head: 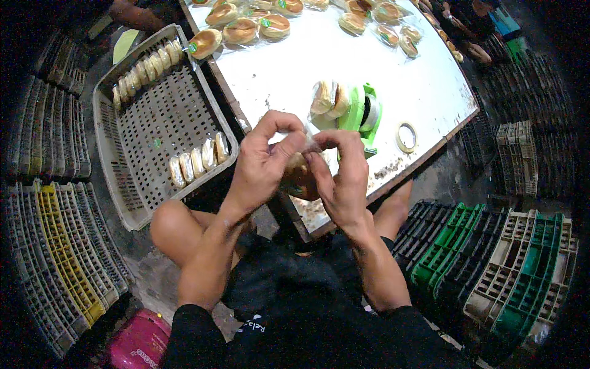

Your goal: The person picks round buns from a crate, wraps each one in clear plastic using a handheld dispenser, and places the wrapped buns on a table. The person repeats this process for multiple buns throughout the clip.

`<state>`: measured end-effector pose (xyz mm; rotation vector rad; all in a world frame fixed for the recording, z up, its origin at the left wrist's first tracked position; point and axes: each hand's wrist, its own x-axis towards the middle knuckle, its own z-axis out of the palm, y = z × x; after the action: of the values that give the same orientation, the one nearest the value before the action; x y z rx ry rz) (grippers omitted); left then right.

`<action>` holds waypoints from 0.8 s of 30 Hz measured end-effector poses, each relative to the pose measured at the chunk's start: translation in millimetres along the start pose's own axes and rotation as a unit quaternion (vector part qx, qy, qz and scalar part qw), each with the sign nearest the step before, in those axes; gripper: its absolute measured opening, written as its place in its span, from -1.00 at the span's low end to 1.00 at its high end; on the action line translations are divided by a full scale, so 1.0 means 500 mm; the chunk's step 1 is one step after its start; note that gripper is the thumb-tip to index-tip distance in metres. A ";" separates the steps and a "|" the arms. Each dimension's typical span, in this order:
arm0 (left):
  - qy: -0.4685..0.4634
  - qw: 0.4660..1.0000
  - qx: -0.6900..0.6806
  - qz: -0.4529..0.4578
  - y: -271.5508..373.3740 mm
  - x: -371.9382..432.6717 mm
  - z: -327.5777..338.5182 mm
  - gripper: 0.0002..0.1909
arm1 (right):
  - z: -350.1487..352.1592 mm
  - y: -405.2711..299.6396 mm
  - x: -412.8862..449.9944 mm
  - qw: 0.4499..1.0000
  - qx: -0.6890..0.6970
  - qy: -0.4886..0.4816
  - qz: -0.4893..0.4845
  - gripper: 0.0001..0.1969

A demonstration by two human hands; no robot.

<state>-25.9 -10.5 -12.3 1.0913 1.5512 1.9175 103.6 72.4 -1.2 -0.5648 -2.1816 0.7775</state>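
Note:
Over the near corner of the white table, my left hand pinches the clear plastic bag around a round bun. On the other side, my right hand grips the same bag near its gathered top. The browned bun hangs below my fingertips, partly hidden by them. Just beyond my hands is a green tape dispenser with a roll of tape in it. Two wrapped buns stand on edge against its left side. A loose tape roll lies to the right.
At left, a grey plastic crate holds two rows of wrapped buns. More bagged buns lie at the table's far side. Stacked crates rise on the left, with others on the right. Another person's hand shows at upper right.

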 end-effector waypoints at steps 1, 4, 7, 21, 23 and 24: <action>-0.028 0.995 -0.062 -0.066 0.000 -0.001 0.000 -0.72 | -0.006 0.007 -0.002 1.000 0.019 -0.016 0.003 -0.70; -0.006 0.988 -0.090 -0.123 0.004 -0.007 0.015 -0.38 | -0.032 0.026 -0.003 0.996 0.054 -0.064 -0.005 -0.74; 0.030 0.991 -0.086 -0.102 0.023 -0.015 0.039 -0.28 | -0.034 0.019 -0.009 0.998 0.064 -0.004 0.013 -0.71; -0.002 0.911 0.364 0.191 0.030 -0.032 0.059 -0.87 | -0.049 0.058 -0.038 0.997 0.050 0.047 0.027 -0.89; 0.038 0.997 0.058 0.024 -0.003 -0.047 0.075 -0.83 | -0.011 0.028 -0.054 0.920 0.310 0.131 0.201 -0.89; 0.064 0.996 -0.055 -0.027 -0.012 -0.044 0.084 -0.81 | 0.002 0.004 -0.056 0.936 0.255 0.161 0.182 -0.93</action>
<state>19.6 0.2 -22.0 0.8867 1.5044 2.0461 120.5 56.9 -17.1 -0.7684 -1.5064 1.2962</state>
